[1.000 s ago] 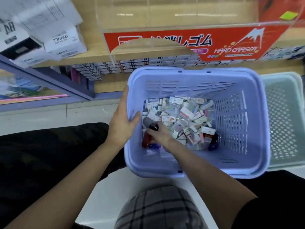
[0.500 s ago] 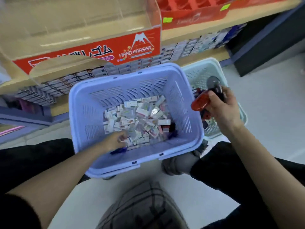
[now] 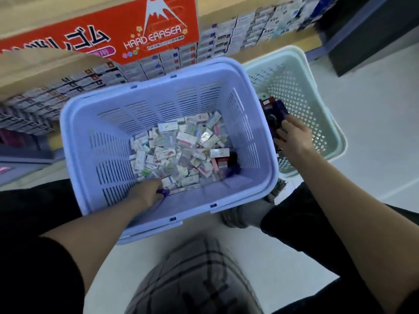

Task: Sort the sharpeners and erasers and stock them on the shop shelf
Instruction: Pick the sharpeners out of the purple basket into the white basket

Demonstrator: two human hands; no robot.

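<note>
A purple basket [image 3: 108,155] on the floor holds a heap of small wrapped erasers [image 3: 181,146] and a few dark sharpeners [image 3: 231,163] in its near right corner. My left hand [image 3: 145,196] reaches into the near left corner and grips a blue-purple sharpener [image 3: 163,191]. To the right stands a pale green basket [image 3: 328,105]. My right hand [image 3: 293,138] is low inside it, its fingers round dark and red sharpeners [image 3: 275,116] against the left wall.
Behind the baskets a low wooden shelf [image 3: 283,45] carries rows of boxed erasers and a red "HARD ERASER" display box [image 3: 158,35]. My dark-trousered legs flank the purple basket, a grey shoe [image 3: 240,214] sits beside it, and plaid cloth [image 3: 197,279] lies in front.
My right hand carried the sharpeners from the purple basket over into the green one and lowered them. My left hand left the rim and went in to a blue sharpener.
</note>
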